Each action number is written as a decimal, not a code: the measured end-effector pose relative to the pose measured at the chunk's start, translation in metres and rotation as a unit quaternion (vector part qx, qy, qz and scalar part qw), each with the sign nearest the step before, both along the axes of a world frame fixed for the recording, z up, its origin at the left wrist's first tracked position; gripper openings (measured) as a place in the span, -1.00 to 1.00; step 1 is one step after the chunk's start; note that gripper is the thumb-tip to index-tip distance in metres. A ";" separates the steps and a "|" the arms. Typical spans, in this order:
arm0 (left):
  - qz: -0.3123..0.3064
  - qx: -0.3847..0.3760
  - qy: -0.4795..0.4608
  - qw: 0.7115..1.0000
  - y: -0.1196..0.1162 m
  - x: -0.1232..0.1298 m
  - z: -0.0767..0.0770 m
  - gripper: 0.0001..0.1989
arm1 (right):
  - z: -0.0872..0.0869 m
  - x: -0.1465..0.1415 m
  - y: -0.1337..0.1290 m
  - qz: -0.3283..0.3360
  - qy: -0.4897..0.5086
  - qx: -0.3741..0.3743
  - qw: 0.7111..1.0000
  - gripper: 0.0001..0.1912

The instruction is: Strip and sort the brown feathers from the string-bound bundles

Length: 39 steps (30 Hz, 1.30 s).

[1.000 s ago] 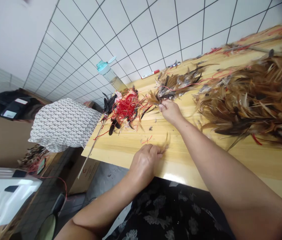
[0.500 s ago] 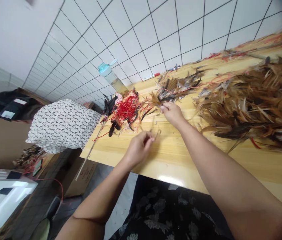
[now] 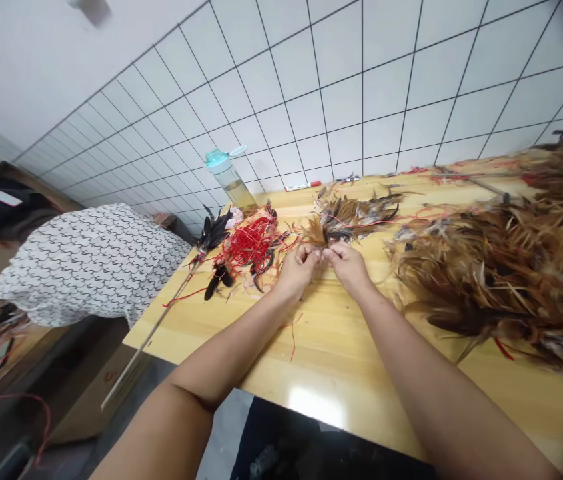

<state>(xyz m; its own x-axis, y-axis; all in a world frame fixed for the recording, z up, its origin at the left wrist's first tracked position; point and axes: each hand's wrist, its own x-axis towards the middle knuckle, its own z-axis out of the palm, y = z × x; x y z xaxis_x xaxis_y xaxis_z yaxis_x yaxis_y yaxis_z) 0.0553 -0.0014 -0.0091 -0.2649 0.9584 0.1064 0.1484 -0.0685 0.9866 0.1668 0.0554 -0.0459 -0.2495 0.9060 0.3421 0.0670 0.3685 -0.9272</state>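
Observation:
My left hand [image 3: 298, 272] and my right hand [image 3: 348, 267] meet over the table, fingertips almost touching. A small tuft of brown feathers [image 3: 315, 231] rises just beyond the fingertips, its lower end pinched by my right thumb and finger. The left fingers are pressed together too, but whatever lies between them is hidden. To the left is a tangled heap of red string [image 3: 250, 245]. Behind my right hand lies a loose pile of brown and grey feathers [image 3: 361, 212]. A short red thread [image 3: 293, 340] rests below my left wrist.
A large heap of brown feathers [image 3: 501, 267] covers the right side of the wooden table [image 3: 361, 373]. A bottle with a turquoise lid [image 3: 231, 180] and a red-capped marker [image 3: 304, 186] stand by the tiled wall. A thin stick with black feathers [image 3: 154, 323] overhangs the left edge.
My left hand has moved up and right to meet my right hand, which stays by the brown tuft. The view has shifted, and the red thread below the left wrist now shows.

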 end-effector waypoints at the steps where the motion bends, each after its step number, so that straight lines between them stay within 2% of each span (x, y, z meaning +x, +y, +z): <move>1: -0.002 0.006 0.013 1.000 0.001 -0.002 -0.001 -0.79 | 0.000 -0.001 0.000 -0.005 -0.002 -0.003 1.000 -0.78; 6: -0.008 0.001 0.066 0.998 0.007 -0.014 -0.006 -0.81 | 0.001 -0.004 -0.004 -0.029 -0.011 -0.006 0.999 -0.76; 13: -0.042 0.029 0.034 0.998 0.007 -0.016 0.000 -0.81 | 0.003 -0.004 -0.008 -0.042 -0.015 -0.039 0.998 -0.78; 22: -0.068 0.020 0.004 0.997 0.006 -0.021 -0.009 -0.82 | 0.011 -0.002 -0.013 -0.048 -0.059 -0.033 0.997 -0.64; 27: -0.069 0.022 -0.027 0.997 0.007 -0.021 -0.008 -0.82 | 0.014 0.000 -0.014 -0.031 -0.074 -0.015 0.997 -0.64; 31: -0.059 0.015 -0.006 0.998 0.007 -0.023 -0.008 -0.81 | 0.012 0.001 -0.013 -0.023 -0.088 -0.009 0.996 -0.67; 39: -0.061 -0.052 -0.021 0.997 0.007 -0.025 -0.010 -0.86 | 0.005 -0.001 -0.013 -0.025 -0.140 0.055 0.988 -0.75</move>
<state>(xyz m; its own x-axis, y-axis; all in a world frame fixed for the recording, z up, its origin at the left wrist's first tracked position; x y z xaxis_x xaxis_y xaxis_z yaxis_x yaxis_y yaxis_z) 0.0308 0.0058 -0.0188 -0.1471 0.9891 -0.0040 0.1044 0.0196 0.9943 0.1655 0.0419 -0.0411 -0.3031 0.8811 0.3631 0.3360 0.4553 -0.8245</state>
